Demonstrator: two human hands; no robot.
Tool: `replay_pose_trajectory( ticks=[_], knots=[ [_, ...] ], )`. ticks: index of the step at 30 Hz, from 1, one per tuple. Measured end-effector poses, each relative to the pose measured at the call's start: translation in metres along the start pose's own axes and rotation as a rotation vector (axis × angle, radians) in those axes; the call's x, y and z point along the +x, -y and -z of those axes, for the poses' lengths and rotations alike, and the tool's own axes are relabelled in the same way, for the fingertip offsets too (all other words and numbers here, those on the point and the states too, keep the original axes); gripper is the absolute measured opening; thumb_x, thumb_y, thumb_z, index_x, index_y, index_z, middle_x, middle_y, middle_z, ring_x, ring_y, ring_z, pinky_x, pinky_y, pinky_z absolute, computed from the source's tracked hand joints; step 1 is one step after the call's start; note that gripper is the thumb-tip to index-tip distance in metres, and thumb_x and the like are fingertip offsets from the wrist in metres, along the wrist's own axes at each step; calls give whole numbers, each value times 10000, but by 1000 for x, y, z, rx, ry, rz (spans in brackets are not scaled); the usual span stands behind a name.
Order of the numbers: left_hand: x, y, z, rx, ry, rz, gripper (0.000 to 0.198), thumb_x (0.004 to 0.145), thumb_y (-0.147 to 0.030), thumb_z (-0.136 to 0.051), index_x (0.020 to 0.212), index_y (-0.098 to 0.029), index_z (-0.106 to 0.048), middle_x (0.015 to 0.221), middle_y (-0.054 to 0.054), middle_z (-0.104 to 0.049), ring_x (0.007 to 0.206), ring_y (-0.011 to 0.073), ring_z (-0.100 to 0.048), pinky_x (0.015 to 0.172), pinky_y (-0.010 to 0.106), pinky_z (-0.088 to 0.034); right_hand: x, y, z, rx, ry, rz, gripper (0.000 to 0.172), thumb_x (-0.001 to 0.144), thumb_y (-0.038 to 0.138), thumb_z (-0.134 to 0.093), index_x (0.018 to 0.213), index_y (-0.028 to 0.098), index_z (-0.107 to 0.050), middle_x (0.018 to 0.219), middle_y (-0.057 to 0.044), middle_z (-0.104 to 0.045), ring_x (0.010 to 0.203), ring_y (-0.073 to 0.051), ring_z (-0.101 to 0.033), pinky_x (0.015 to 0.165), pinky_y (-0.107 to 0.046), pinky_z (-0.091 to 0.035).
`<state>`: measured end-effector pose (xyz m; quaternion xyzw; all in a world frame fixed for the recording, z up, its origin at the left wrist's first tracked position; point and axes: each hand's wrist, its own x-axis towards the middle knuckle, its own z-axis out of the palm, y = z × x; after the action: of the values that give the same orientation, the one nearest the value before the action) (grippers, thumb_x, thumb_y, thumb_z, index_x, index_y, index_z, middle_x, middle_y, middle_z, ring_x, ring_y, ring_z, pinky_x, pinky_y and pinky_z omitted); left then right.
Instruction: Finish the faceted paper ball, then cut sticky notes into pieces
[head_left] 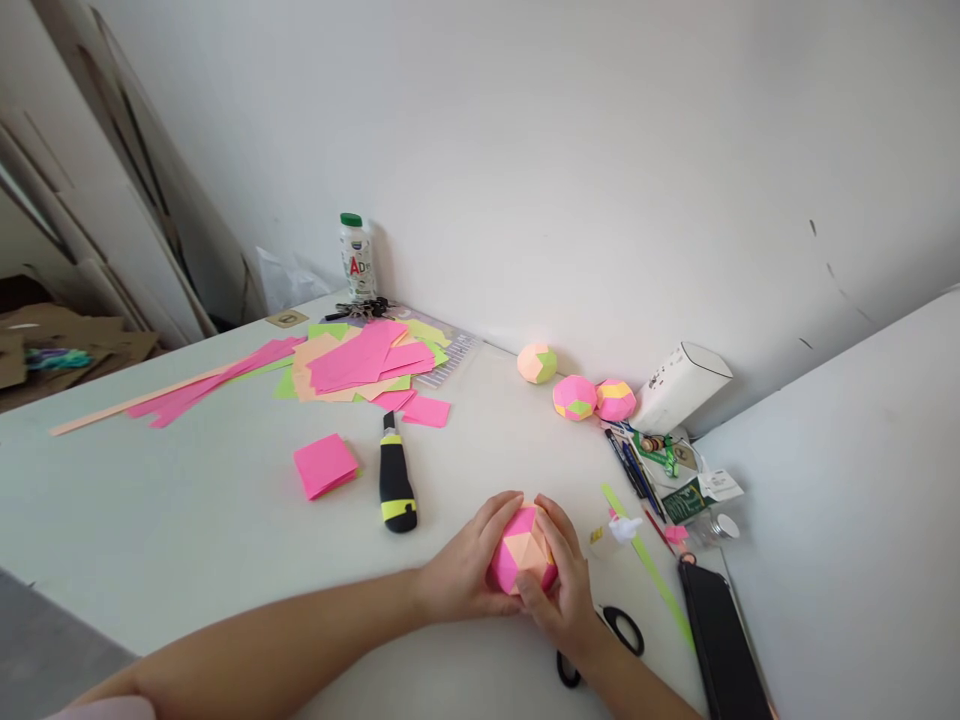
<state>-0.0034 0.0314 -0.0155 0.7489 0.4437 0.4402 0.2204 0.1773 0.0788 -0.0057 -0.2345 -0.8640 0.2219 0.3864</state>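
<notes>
Between my two hands sits a folded paper ball in pink and pale orange, with a faceted surface. My left hand curls round its left side, and my right hand wraps its right side with the thumb across the lower front. Scissors with black handles lie on the table, partly hidden under my right forearm. A black and yellow utility knife rests to the left of my hands. Farther left is a small stack of pink paper squares.
A heap of coloured paper and long strips cover the back left. Three finished paper balls stand near the wall, beside a white box. Pens, a glue bottle and a black case lie at right.
</notes>
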Motion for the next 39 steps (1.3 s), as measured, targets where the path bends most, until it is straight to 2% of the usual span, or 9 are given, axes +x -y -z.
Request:
replay_pose_trajectory(
  ticks=[10,16,24,30,39],
  knots=[
    [-1,1,-2,54,-12,-85,979,780,-444,-721,1475,-226,-67,1425,221,-300,1316,378,-364,1026,567,-426,2,3,2,24,16,78,565,926,264,-458,1470,226,-311,1487,-131,-333,1343,-306,-375,1046,-523,-418],
    [-1,4,-3,65,-24,-137,983,796,-480,-701,1486,-220,-50,1430,233,-298,1330,385,-342,1028,573,-416,3,4,2,-4,11,93,526,932,251,-451,1449,237,-357,1470,-126,-348,1327,-301,-388,1034,-521,-427],
    [-2,6,-4,56,-10,-121,977,793,-516,-692,1482,-219,-65,1424,233,-300,1329,389,-344,1033,569,-409,4,4,3,-5,-7,123,495,933,237,-458,1422,277,-390,1470,-109,-350,1304,-302,-412,1004,-531,-446],
    [0,0,-1,45,-8,-96,966,785,-455,-718,1475,-245,-77,1426,215,-304,1323,380,-353,1033,565,-408,3,6,2,10,4,79,502,942,279,-437,1436,254,-351,1451,-130,-374,1312,-314,-407,1009,-546,-443],
    [-1,0,-2,52,-32,-58,918,793,-448,-704,1459,-228,-113,1417,221,-310,1309,370,-371,1015,555,-426,-1,4,-2,-14,-16,-27,659,933,417,-456,1492,179,-200,1481,-177,-335,1354,-337,-356,1043,-550,-411]
  ],
)
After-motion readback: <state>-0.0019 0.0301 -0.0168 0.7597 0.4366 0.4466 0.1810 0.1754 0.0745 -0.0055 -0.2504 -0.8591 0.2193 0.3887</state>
